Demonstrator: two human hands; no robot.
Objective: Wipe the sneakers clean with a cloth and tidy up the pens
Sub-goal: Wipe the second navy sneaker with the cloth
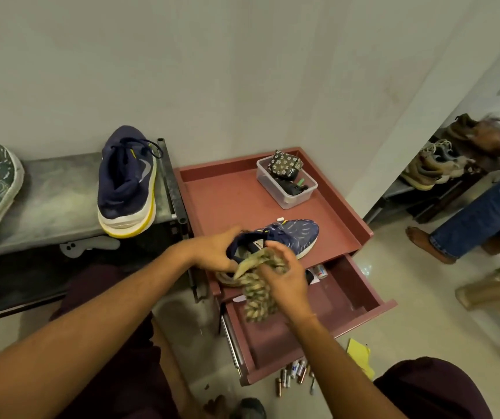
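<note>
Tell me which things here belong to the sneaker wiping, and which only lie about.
Job: patterned sneaker, held by left hand; cloth, in right hand; navy sneaker.
Lying about: plastic box, loose batteries, yellow paper, open drawer.

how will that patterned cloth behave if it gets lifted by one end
Probably floppy: the cloth droops in soft folds below the right hand that grips it. Likely light, since it hangs bunched from one hand. Its coarse, woven-looking surface suggests it should not slip easily against the navy patterned sneaker.
</note>
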